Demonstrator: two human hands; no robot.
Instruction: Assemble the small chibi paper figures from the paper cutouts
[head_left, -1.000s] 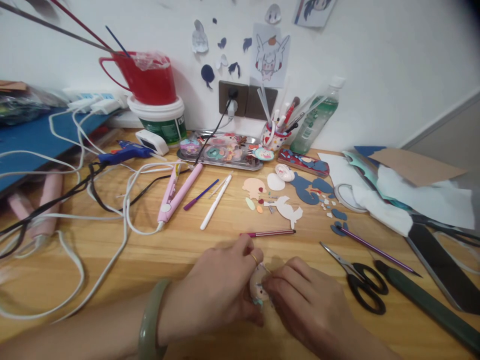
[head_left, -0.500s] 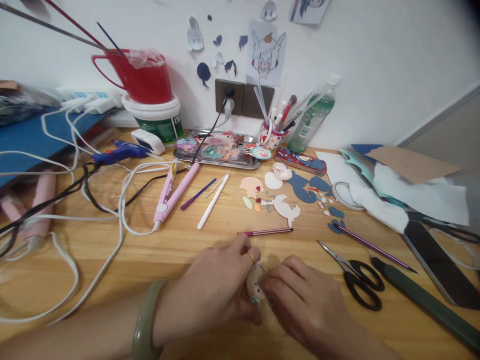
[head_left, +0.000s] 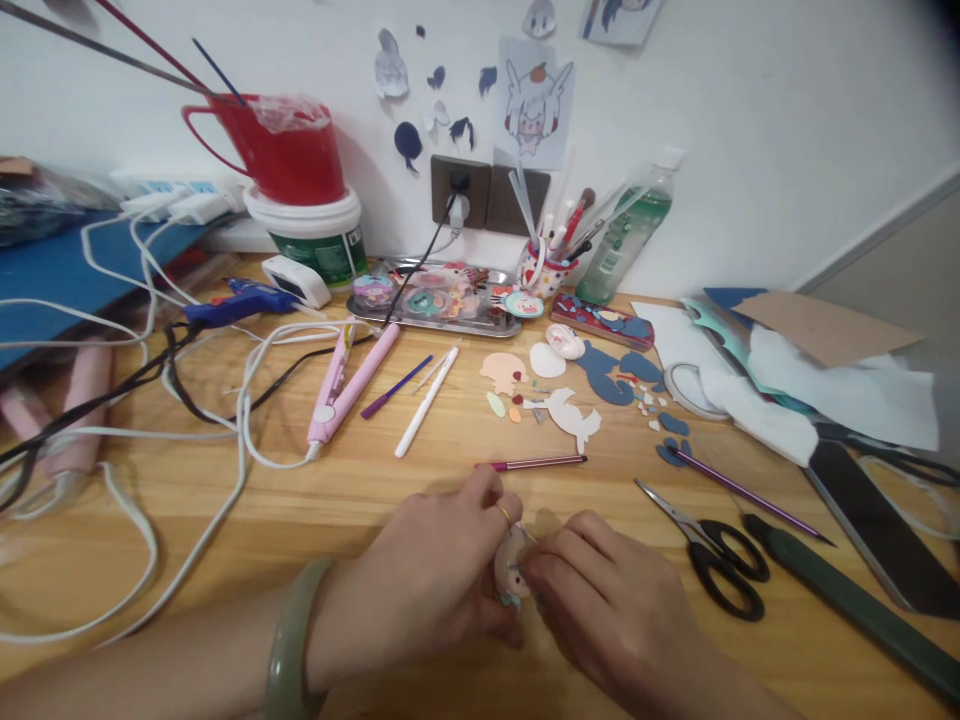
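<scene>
Low in the middle of the head view, my left hand [head_left: 431,555] holds a small beige cut-out face [head_left: 510,565] with dark eye marks and a pale blue-green bit at its lower end. My right hand [head_left: 619,590] is closed in a pinch against the right side of the face. Whatever those right fingertips grip is hidden behind the knuckles. Just beyond my hands lies a dark pink pen [head_left: 544,463]. Farther back are a white cut-out [head_left: 566,415], a peach cut-out [head_left: 501,372] and blue cut-out pieces [head_left: 604,375].
Black-handled scissors [head_left: 724,560], a purple pencil [head_left: 750,495] and a dark green cutter-like tool [head_left: 847,600] lie on the right. A pink straightener [head_left: 360,385], white pen [head_left: 426,405], blue glue gun [head_left: 244,303] and tangled white cables [head_left: 244,440] occupy the left. A metal tray [head_left: 442,322] stands at the back.
</scene>
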